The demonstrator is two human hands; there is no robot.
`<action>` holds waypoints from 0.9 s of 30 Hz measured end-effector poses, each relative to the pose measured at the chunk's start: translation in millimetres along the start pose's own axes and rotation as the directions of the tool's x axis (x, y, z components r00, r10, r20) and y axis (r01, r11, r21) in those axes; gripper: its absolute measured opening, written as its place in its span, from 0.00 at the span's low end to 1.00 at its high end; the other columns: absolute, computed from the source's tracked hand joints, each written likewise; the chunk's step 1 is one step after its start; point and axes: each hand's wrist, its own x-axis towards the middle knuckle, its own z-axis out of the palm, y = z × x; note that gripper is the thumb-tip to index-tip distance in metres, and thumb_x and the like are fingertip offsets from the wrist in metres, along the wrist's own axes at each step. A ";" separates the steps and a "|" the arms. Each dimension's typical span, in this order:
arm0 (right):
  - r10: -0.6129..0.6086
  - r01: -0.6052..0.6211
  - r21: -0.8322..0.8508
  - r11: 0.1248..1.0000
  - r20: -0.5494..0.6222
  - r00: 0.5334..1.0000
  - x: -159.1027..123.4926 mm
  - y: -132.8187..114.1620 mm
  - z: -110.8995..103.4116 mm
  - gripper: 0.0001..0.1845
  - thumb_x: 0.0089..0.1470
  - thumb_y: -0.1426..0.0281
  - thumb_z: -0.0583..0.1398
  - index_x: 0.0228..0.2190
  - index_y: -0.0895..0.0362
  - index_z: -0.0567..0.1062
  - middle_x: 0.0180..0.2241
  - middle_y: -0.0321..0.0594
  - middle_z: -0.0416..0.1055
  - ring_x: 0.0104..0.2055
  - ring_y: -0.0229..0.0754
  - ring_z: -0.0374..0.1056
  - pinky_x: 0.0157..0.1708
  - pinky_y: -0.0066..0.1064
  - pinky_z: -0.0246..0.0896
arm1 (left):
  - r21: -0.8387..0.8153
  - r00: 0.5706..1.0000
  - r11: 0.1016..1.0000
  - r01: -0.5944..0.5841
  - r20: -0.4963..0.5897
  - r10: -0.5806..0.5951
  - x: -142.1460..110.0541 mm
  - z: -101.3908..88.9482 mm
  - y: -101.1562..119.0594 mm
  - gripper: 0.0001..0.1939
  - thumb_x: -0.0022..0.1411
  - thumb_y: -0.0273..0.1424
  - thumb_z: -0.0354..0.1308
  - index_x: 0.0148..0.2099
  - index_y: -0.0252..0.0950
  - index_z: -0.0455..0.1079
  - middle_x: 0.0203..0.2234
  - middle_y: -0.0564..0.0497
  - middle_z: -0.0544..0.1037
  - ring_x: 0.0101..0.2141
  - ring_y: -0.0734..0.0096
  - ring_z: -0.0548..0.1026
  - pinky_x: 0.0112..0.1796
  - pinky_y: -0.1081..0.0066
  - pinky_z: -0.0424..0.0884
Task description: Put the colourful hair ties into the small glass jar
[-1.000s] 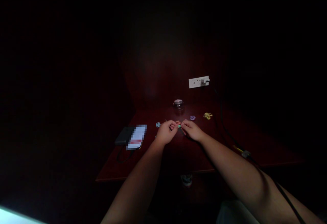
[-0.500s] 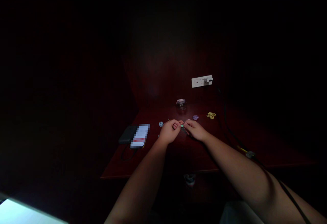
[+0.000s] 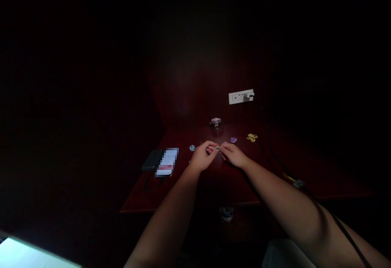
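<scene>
Over the middle of the dark red table, my left hand and my right hand meet fingertip to fingertip. Between them is a small green hair tie, pinched by the fingers of both hands and mostly covered by them. Small loose piles of similar hair ties lie around: blue hair ties just left of my left hand, purple hair ties beyond my right hand, yellow hair ties farther right. Orange ones behind the fingers are now largely hidden.
A clear lidded jar stands at the back of the table. On the left lie a phone and a black box-like device with a cord. A wall socket holds a plug; a dark cable runs down past my right arm.
My view shifted slightly at first, moving the scene rightward. The fingertips have drawn closer together, and less of the green hair tie and the orange ones behind shows.
</scene>
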 end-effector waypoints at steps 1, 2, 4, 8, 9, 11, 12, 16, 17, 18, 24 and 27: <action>0.001 -0.001 -0.001 1.000 0.002 1.000 0.0 -0.1 -0.1 0.22 0.57 0.54 0.49 0.20 0.56 0.62 0.15 0.30 0.60 0.16 0.31 0.53 0.19 0.25 0.46 | 0.001 1.000 1.000 0.001 0.015 -0.001 0.2 0.4 -2.1 0.12 0.56 0.29 0.58 0.43 0.34 0.70 0.30 0.50 0.76 0.29 0.77 0.71 0.31 0.77 0.67; 0.002 -0.002 -0.002 1.000 0.005 1.000 0.0 -0.2 -0.2 0.22 0.57 0.54 0.49 0.20 0.56 0.62 0.15 0.30 0.60 0.16 0.32 0.53 0.19 0.25 0.47 | 0.004 1.000 1.000 -0.001 0.026 0.001 0.4 0.7 -4.1 0.12 0.56 0.29 0.58 0.44 0.34 0.70 0.31 0.50 0.76 0.29 0.77 0.71 0.31 0.77 0.67; 0.004 -0.004 -0.001 1.000 0.005 1.000 -0.1 -0.6 -0.2 0.22 0.57 0.54 0.49 0.20 0.56 0.62 0.14 0.30 0.60 0.16 0.32 0.53 0.19 0.25 0.47 | 0.005 0.999 1.000 -0.008 0.036 0.008 0.9 0.8 -7.0 0.12 0.56 0.28 0.57 0.44 0.34 0.71 0.32 0.50 0.77 0.30 0.77 0.71 0.32 0.77 0.68; 0.006 -0.006 0.000 1.000 -0.004 1.000 -0.4 -0.6 0.3 0.22 0.58 0.55 0.49 0.20 0.56 0.62 0.14 0.31 0.60 0.16 0.32 0.53 0.20 0.26 0.48 | -0.007 0.999 1.000 -0.015 0.038 0.015 1.8 0.3 -8.5 0.07 0.57 0.28 0.56 0.39 0.34 0.72 0.34 0.49 0.78 0.31 0.76 0.73 0.34 0.75 0.69; 0.003 -0.003 -0.001 1.000 -0.005 1.000 -0.4 -0.2 0.5 0.22 0.58 0.55 0.49 0.20 0.56 0.62 0.14 0.31 0.60 0.16 0.32 0.53 0.20 0.26 0.49 | -0.009 0.999 1.000 -0.009 0.038 0.010 1.9 0.2 -8.4 0.07 0.57 0.28 0.56 0.38 0.34 0.72 0.34 0.49 0.78 0.31 0.76 0.73 0.35 0.75 0.69; 0.000 0.000 -0.001 1.000 -0.012 1.000 -0.2 1.2 0.8 0.22 0.58 0.55 0.49 0.20 0.55 0.62 0.14 0.31 0.60 0.16 0.33 0.53 0.20 0.26 0.49 | -0.021 0.999 1.000 0.006 0.037 -0.006 2.0 0.3 -8.4 0.06 0.57 0.28 0.57 0.38 0.34 0.72 0.33 0.49 0.78 0.31 0.75 0.74 0.35 0.74 0.70; 0.001 -0.001 0.001 1.000 -0.015 1.000 0.0 1.9 1.0 0.22 0.58 0.55 0.48 0.20 0.55 0.62 0.14 0.31 0.60 0.16 0.33 0.53 0.20 0.26 0.49 | -0.031 0.999 0.999 0.014 0.039 -0.012 2.0 0.4 -8.5 0.06 0.57 0.28 0.57 0.38 0.34 0.72 0.33 0.49 0.78 0.31 0.75 0.74 0.35 0.74 0.70; 0.015 -0.015 0.005 1.000 -0.020 1.000 0.6 3.9 0.9 0.21 0.58 0.55 0.48 0.21 0.55 0.63 0.14 0.31 0.61 0.16 0.33 0.54 0.21 0.26 0.50 | -0.057 0.999 0.998 0.019 0.041 -0.016 2.1 0.9 -10.7 0.08 0.56 0.27 0.57 0.39 0.33 0.72 0.32 0.48 0.78 0.32 0.74 0.75 0.36 0.74 0.71; 0.017 -0.017 0.005 1.000 -0.021 1.000 0.7 4.1 0.8 0.21 0.58 0.56 0.48 0.21 0.56 0.63 0.14 0.31 0.61 0.16 0.33 0.54 0.21 0.26 0.50 | -0.056 0.999 0.998 0.016 0.042 -0.013 2.1 0.9 -11.4 0.09 0.56 0.27 0.58 0.41 0.33 0.72 0.33 0.48 0.78 0.32 0.74 0.75 0.36 0.74 0.71; 0.018 -0.018 0.005 1.000 -0.021 1.000 0.9 4.2 0.7 0.21 0.59 0.56 0.48 0.21 0.56 0.63 0.14 0.31 0.61 0.16 0.33 0.54 0.21 0.26 0.51 | -0.054 0.999 0.998 0.011 0.044 -0.009 2.1 0.8 -12.0 0.10 0.55 0.26 0.58 0.42 0.33 0.71 0.33 0.48 0.78 0.32 0.74 0.75 0.36 0.74 0.71; 0.012 -0.011 0.027 1.000 -0.008 1.000 1.6 5.4 1.0 0.22 0.59 0.55 0.48 0.21 0.56 0.63 0.14 0.30 0.61 0.15 0.32 0.54 0.19 0.26 0.49 | -0.033 0.999 0.999 -0.004 0.050 0.006 2.1 -1.0 -11.3 0.09 0.56 0.26 0.57 0.40 0.34 0.73 0.35 0.48 0.79 0.33 0.73 0.75 0.37 0.73 0.72; 0.016 -0.016 0.035 0.999 -0.011 1.000 1.7 6.1 1.5 0.23 0.58 0.53 0.48 0.21 0.56 0.63 0.13 0.30 0.61 0.15 0.32 0.53 0.19 0.25 0.48 | -0.017 0.999 1.000 0.016 0.034 -0.016 2.0 -1.4 -9.6 0.08 0.56 0.28 0.58 0.39 0.35 0.74 0.34 0.48 0.79 0.32 0.72 0.75 0.37 0.71 0.72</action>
